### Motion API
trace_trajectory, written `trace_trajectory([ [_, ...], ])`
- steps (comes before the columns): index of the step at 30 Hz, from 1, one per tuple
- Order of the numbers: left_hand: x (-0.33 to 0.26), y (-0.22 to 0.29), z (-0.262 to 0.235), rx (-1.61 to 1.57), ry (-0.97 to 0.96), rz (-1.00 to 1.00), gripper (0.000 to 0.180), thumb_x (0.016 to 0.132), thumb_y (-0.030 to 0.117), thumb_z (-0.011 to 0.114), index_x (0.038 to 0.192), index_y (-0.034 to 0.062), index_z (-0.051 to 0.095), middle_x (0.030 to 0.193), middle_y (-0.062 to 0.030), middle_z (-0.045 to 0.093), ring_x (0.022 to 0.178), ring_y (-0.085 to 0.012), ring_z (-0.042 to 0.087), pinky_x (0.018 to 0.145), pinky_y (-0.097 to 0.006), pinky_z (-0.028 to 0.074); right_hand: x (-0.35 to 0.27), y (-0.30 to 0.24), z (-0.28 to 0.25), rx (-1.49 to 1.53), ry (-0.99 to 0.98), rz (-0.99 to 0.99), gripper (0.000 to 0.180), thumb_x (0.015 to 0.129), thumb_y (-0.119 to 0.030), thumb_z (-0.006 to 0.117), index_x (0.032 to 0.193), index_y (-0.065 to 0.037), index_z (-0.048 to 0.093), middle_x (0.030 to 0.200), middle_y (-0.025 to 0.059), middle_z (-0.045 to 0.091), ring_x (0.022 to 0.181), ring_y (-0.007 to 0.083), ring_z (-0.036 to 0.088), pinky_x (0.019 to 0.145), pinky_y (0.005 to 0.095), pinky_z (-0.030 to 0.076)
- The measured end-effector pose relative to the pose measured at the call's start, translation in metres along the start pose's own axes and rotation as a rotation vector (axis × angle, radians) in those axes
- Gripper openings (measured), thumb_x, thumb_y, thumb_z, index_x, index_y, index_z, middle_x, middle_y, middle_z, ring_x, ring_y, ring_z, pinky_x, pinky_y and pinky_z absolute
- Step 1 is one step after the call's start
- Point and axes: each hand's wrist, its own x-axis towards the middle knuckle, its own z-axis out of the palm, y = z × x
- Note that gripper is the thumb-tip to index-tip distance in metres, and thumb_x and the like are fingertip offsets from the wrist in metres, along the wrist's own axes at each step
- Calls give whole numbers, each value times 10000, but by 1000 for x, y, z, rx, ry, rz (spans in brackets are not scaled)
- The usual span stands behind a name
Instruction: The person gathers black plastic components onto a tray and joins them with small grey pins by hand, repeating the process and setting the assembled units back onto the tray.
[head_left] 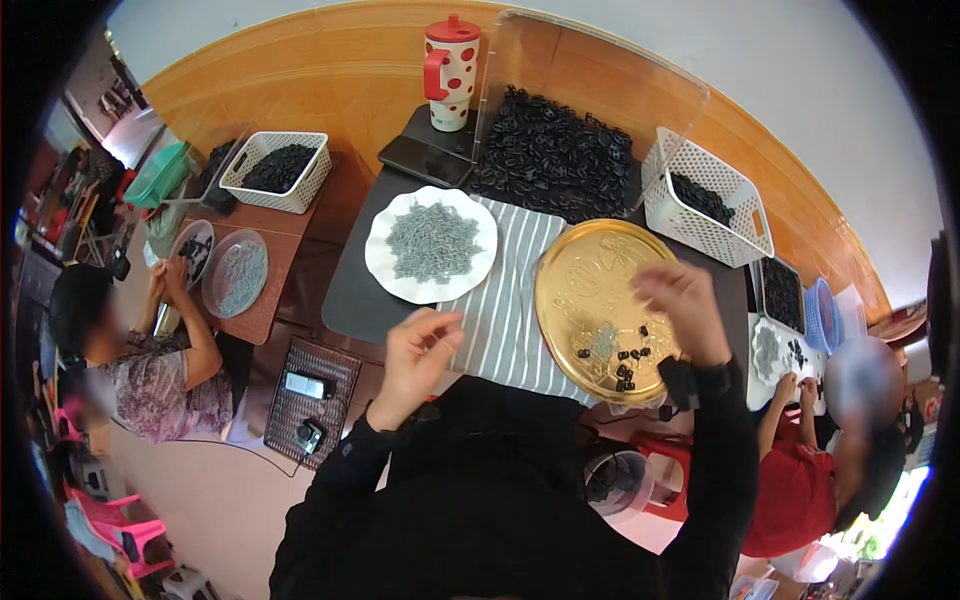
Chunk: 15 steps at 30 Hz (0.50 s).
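My left hand [412, 362] hovers over the near edge of the striped cloth [505, 330], below the white scalloped plate [378, 262] of small grey pin-like pieces [433, 243]. Its fingers are curled with thumb and forefinger close together; whatever they may pinch is too small to make out. Above the right side of the round gold tray [570, 270], my right hand [690, 308] has its fingers bent and apart, with nothing visible in them. Several small black plastic pieces [625, 375] and a little heap of grey pieces [604, 340] lie on that tray.
Behind the plate stand a clear bin of black buckle-like pieces [550, 150], a spotted tumbler [452, 75] and a dark phone [425, 160]. A white basket [712, 220] is at the back right. Seated people work at left [160, 390] and right [800, 480]. A red stool [668, 465] stands below.
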Motion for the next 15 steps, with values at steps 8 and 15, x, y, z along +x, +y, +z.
trace_trajectory([
  [8,0,-9,-21,-29,157,104,180,841,-17,613,1015,-61,637,841,-23,571,716,-56,514,635,-185,406,74,-1,32,-24,-169,62,389,833,-122,649,1178,15,533,884,40,616,800,110,600,688,237,469],
  [15,-8,1,-25,-90,155,22,182,848,-30,607,1026,-58,636,860,-26,555,727,-44,495,642,-172,394,167,-6,96,299,125,336,609,868,-143,621,1370,-53,287,1190,152,452,828,268,582,698,360,523],
])
